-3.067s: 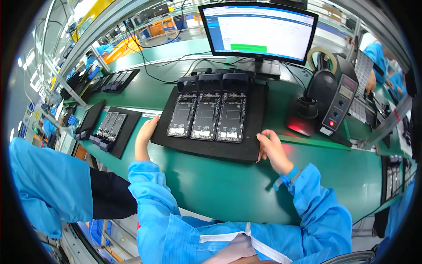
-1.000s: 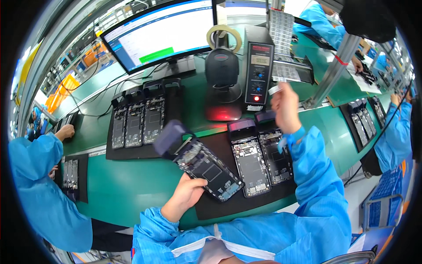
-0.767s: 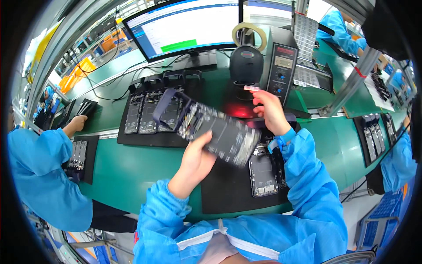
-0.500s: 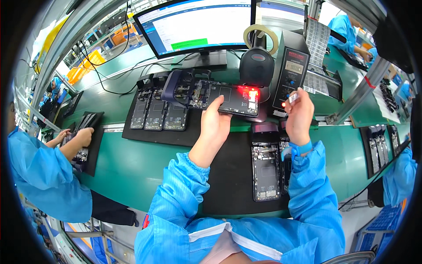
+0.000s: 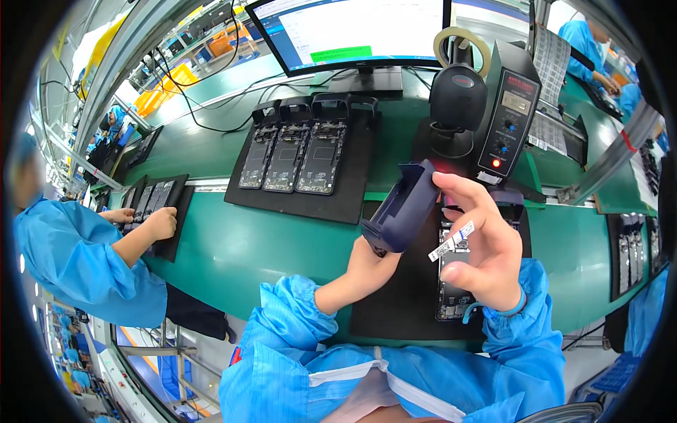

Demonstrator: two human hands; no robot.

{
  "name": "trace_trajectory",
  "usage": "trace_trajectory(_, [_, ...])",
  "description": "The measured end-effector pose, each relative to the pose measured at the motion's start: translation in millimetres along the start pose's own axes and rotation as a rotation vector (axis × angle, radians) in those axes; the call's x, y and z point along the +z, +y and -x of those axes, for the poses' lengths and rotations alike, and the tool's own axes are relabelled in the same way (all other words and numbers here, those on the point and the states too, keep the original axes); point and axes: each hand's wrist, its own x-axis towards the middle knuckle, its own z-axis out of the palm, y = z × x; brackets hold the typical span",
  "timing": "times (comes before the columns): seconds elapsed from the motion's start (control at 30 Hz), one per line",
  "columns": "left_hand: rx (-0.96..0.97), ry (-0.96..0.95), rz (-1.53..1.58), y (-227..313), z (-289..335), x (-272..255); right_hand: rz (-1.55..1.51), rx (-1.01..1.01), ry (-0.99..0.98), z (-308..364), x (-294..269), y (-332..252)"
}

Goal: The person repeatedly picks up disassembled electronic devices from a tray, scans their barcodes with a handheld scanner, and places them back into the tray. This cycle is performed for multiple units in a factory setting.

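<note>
The held unit (image 5: 403, 210) is raised above the near black mat, between the two hands. A moment ago it lies level in the scanner's red light with its board uppermost; now it is tilted, its hollow housing toward the viewer and its board hidden. By judgement, this places it out of the scanning position and brings the housing within reach of the label-bearing hand. The left hand (image 5: 365, 271) is closed on it from below, most fingers concealed. The right hand (image 5: 496, 243) is spread, index fingertip at the housing's edge, thumb apart; a white label (image 5: 451, 241), slim and flat, lies across its fingers, whether stuck or pinched being unclear. The housing is dark purple, smooth and trough-shaped. Beneath, the near black mat (image 5: 386, 307) is matt; beyond stand a rounded scanner (image 5: 458, 97), a boxy controller (image 5: 513, 116) and a ring of tan tape (image 5: 482, 51).
</note>
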Motion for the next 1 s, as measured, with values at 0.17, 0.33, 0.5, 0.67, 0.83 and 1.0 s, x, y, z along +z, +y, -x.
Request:
trace_trajectory(0.17, [0.047,-0.116,-0.107,-4,3,-1,-0.055,0.075,0.107,4,3,4])
trace_trajectory(0.33, [0.081,-0.126,-0.094,2,0,3,-0.054,0.123,0.122,1,-1,2])
trace_trajectory(0.5, [0.137,-0.117,-0.133,-12,1,5,-0.061,0.137,0.067,1,-5,-2])
trace_trajectory(0.67, [0.129,-0.145,-0.1,-13,0,8,0.087,0.085,0.03,4,-5,-5])
trace_trajectory(0.83, [0.162,-0.116,-0.061,-33,2,14,-0.046,0.086,0.095,5,5,0])
trace_trajectory(1.0, [0.27,-0.061,-0.336,-3,7,11,-0.481,0.341,0.266,1,-3,5])
